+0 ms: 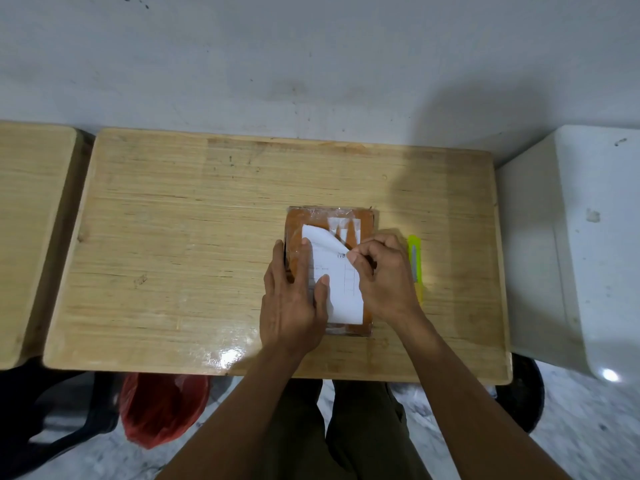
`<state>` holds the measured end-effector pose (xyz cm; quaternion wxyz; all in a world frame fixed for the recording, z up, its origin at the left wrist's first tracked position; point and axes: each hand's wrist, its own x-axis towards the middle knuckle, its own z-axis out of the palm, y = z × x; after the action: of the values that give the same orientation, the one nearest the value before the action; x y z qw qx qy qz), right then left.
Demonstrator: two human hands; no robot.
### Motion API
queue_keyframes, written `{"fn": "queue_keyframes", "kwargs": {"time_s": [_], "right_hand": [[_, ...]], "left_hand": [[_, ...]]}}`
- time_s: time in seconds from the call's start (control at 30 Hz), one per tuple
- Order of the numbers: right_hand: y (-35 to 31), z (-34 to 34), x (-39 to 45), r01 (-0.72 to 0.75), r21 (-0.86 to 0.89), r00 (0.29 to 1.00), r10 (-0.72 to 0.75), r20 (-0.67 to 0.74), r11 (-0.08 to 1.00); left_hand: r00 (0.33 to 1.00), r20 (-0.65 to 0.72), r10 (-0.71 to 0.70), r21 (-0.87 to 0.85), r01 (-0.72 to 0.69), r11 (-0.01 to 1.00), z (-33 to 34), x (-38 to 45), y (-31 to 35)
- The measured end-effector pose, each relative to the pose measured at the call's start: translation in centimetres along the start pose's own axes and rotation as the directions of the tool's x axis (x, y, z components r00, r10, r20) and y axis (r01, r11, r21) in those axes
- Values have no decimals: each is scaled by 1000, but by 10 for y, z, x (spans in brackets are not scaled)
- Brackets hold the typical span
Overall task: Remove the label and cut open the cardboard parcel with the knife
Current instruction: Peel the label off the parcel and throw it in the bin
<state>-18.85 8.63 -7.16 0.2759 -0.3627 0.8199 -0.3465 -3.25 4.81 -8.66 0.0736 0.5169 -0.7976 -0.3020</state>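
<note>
A brown cardboard parcel (298, 230) wrapped in clear tape lies flat on the wooden table (180, 237), right of centre. A white label (341, 289) covers most of its top; the label's far right corner is peeled up and folded towards me, leaving torn white strips on the cardboard. My right hand (384, 275) pinches that lifted corner between thumb and fingers. My left hand (294, 299) lies flat on the parcel's left side, thumb resting on the label. A yellow-green utility knife (415, 261) lies on the table just right of my right hand, partly hidden by it.
A second wooden table (31, 220) stands at the left and a white plastic surface (595, 237) at the right. A wall lies behind the table. Under the table's near edge are a red plastic bag (162, 407) and my legs.
</note>
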Motion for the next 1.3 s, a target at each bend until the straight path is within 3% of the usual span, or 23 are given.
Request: {"fn": "queue_keyframes", "kwargs": {"time_s": [0.47, 0.8, 0.97, 1.1, 1.3], "right_hand": [[-13, -17, 9, -349, 266, 918, 271, 290, 899], [-10, -21, 11, -530, 447, 833, 345, 432, 720], [-7, -27, 6, -508, 482, 837, 278, 471, 714], [-2, -30, 2, -403, 429, 850, 157, 503, 808], [12, -26, -8, -343, 535, 894, 94, 438, 772]], "left_hand": [[997, -5, 76, -39, -77, 996, 2, -4, -6], [995, -18, 99, -41, -100, 994, 3, -5, -5], [997, -15, 82, -21, -82, 996, 4, -6, -4], [998, -10, 61, -14, -61, 998, 6, -5, -4], [998, -27, 61, -37, -62, 997, 5, -6, -3]]}}
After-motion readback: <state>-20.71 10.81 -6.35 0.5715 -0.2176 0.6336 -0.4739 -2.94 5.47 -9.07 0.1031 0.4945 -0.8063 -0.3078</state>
